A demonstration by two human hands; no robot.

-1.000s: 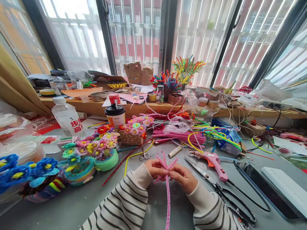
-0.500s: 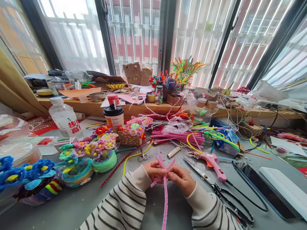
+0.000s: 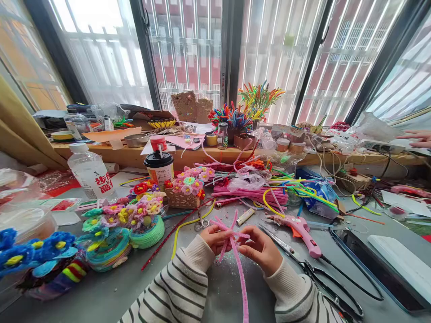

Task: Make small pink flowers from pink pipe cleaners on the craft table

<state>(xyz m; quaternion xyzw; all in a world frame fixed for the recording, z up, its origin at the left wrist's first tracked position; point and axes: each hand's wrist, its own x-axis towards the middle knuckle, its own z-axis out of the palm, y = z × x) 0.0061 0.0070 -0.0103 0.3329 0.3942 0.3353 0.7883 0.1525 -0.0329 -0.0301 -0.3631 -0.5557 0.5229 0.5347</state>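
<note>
Head camera: a pink pipe-cleaner star [image 3: 240, 278] is in front of the pink glue gun [image 3: 303, 229], a bit to its left. The left hand [image 3: 213, 237] pinches it close to its middle. The right hand [image 3: 264, 251] has bent fingers by one arm tip; I can't tell if they touch it.

The star looks very light and fuzzy, so it should not slip much. It is soft outside, with probably thin wire inside, so it should bend easily and stay bent. The best place to hold it is the middle, where the arms cross. Squeezing hard could squash the fuzz, and the long tail may flop about.

I count one star, with at least four short arms and one long tail. There is one lighter [image 3: 245, 217] left of the glue gun, and one pair of small scissors [image 3: 201, 220] farther left. One pair of big scissors [image 3: 283, 242] lies just in front, and one phone [image 3: 377, 267] to the right. Far left are one water bottle [image 3: 89, 170] and one drink cup [image 3: 161, 168]. Behind it, to the left, is one pink pipe-cleaner pile [image 3: 252, 194], too jumbled to count.
</note>
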